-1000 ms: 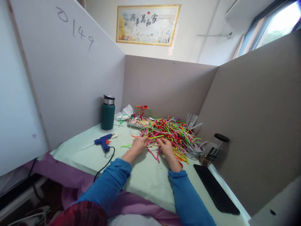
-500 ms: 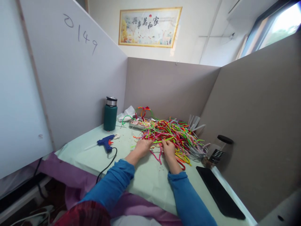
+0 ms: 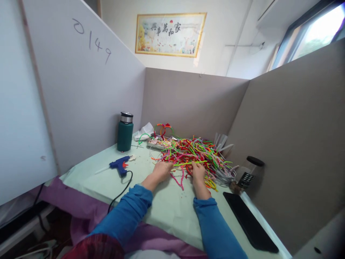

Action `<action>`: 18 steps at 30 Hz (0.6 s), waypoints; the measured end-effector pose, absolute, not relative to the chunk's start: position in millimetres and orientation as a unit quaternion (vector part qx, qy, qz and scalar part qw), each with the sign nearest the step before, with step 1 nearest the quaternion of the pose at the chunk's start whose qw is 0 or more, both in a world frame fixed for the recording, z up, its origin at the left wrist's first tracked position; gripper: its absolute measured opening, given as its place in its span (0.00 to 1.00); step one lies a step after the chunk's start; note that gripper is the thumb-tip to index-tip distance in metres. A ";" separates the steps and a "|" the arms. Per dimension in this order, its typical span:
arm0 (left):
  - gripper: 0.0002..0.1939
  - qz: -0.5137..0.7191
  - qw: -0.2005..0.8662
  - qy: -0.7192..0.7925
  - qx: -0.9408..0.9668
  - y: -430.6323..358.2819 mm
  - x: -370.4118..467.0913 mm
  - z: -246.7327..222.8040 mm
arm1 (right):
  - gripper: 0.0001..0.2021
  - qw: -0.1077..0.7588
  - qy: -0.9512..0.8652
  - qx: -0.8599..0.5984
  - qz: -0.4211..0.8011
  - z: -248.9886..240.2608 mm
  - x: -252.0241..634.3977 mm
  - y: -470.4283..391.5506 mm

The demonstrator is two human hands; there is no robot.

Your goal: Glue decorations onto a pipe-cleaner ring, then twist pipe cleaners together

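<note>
A yellow-green pipe cleaner [image 3: 185,164] stretches nearly level between my two hands, just in front of a heap of coloured pipe cleaners [image 3: 198,149]. My left hand [image 3: 162,170] is closed on its left part. With fingertips pinched, my right hand [image 3: 198,171] grips it farther right, and the end sticks out past the fingers. Below it, a bent pink pipe cleaner [image 3: 180,184] hangs or lies between the hands; whether a hand holds it I cannot tell.
On the left lie a blue glue gun [image 3: 120,165] with a black cord and a green bottle [image 3: 125,132]. A metal tray [image 3: 156,144] stands behind the heap. Rightward are a clear jar with a black lid [image 3: 250,171] and a flat black object [image 3: 249,221]. Partition walls enclose the table.
My right hand has moved right, away from the left hand, along the yellow-green pipe cleaner. More of it shows between and beyond the hands. The camera view has shifted slightly.
</note>
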State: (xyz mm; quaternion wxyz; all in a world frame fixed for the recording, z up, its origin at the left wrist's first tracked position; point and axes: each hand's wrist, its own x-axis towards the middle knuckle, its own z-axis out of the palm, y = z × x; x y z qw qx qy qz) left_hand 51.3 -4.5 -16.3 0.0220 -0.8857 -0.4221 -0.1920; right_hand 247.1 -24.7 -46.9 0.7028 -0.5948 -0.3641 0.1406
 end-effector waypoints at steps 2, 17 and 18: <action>0.20 -0.205 0.005 -0.423 -0.883 -4.4 51.3 -16.8 | 0.18 0.712 -0.340 -0.597 0.147 -43.9 247.6 -26.4; 0.18 -0.270 -0.114 -0.386 -0.875 -0.4 54.5 -18.6 | 0.19 0.601 -0.565 -0.521 0.221 -38.3 197.2 -35.9; 0.18 -0.279 -0.126 -0.383 -0.872 1.2 55.2 -19.3 | 0.19 0.605 -0.560 -0.526 0.209 -39.3 197.7 -35.1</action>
